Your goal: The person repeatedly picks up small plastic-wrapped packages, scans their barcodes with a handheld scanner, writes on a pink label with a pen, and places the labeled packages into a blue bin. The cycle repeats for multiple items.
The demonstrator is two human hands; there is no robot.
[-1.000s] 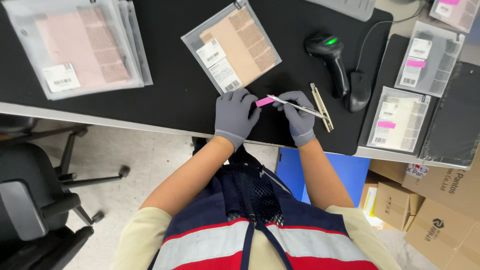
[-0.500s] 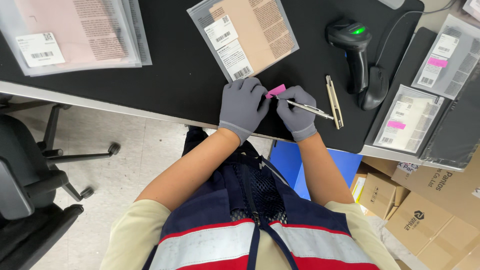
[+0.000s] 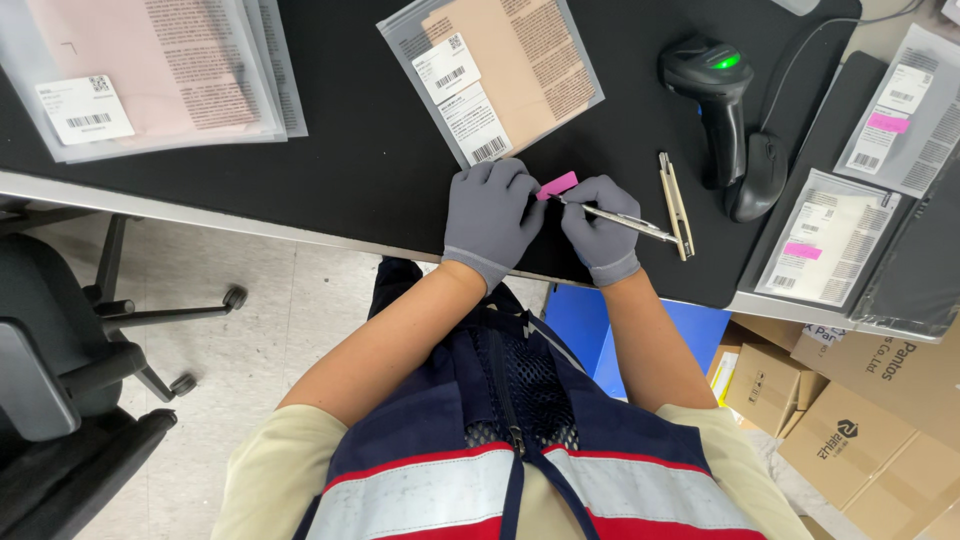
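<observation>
Both my hands wear grey gloves and meet near the front edge of the black table. My left hand pinches a small pink sticker between its fingertips. My right hand grips metal tweezers whose tips touch the pink sticker. A clear bag holding a beige item with white labels lies just beyond my hands.
A second slim metal tool lies to the right of my hands. A black barcode scanner stands at the right. Labelled bags with pink stickers lie at the far right, a stack of bags at the far left. An office chair and cardboard boxes stand on the floor.
The view has shifted so the table sits further right and lower in frame. My hands stay together on the pink sticker and tweezers, much as before.
</observation>
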